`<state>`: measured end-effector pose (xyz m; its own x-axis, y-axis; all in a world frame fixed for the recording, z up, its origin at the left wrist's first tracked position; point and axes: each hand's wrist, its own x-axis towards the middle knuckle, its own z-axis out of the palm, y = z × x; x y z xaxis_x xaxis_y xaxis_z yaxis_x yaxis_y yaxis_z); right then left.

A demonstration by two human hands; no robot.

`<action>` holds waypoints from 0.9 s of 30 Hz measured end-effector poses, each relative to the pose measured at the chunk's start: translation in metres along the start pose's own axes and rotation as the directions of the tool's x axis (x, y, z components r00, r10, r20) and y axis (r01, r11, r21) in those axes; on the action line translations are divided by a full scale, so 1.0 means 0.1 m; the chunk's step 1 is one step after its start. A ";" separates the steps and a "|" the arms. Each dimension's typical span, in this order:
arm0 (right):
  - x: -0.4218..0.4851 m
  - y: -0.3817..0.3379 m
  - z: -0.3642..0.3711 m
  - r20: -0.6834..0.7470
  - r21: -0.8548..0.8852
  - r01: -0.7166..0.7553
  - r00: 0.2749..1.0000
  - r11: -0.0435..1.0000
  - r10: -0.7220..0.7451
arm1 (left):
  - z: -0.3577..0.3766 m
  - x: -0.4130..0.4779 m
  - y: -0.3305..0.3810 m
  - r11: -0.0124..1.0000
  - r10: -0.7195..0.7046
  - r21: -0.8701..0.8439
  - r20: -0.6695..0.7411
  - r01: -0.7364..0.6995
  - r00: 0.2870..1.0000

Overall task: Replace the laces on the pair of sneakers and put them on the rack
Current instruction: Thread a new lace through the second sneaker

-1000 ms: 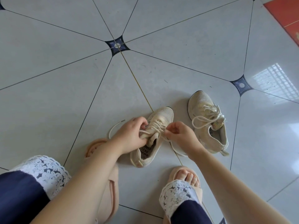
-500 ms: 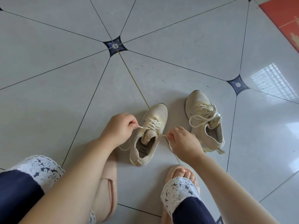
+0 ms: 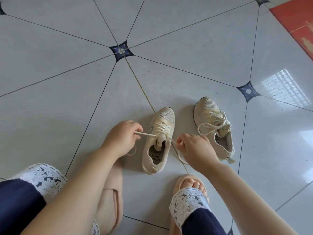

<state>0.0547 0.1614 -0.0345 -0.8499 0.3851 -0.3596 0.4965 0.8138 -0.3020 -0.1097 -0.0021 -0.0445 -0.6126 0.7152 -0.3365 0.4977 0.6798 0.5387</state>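
Observation:
Two beige mesh sneakers stand on the tiled floor, toes pointing away from me. The left sneaker has a cream lace threaded through its eyelets. My left hand grips one lace end, drawn taut to the left. My right hand pinches the other end on the sneaker's right side, and the loose tail drops to the floor. The right sneaker sits apart to the right, laced and tied in a loose bow.
My feet in beige slippers rest just below the sneakers, with lace-trimmed navy trouser legs over my knees. Grey floor tiles spread ahead. A red mat lies at the top right. No rack is in view.
Both hands have pulled apart from the sneaker's tongue, drawing the lace ends outward and taut. The sneaker has straightened on the floor.

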 end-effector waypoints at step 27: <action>0.14 -0.32 0.14 0.076 0.285 -0.210 0.978 0.935 0.196 | 0.31 0.00 0.26 0.995 -0.014 -0.098 -0.031 0.011 0.999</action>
<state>0.0290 0.1345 -0.0423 -0.7202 0.5031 -0.4777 0.6929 0.5564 -0.4586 -0.0775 0.0205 -0.0548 -0.6381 0.7001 -0.3204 0.4280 0.6684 0.6082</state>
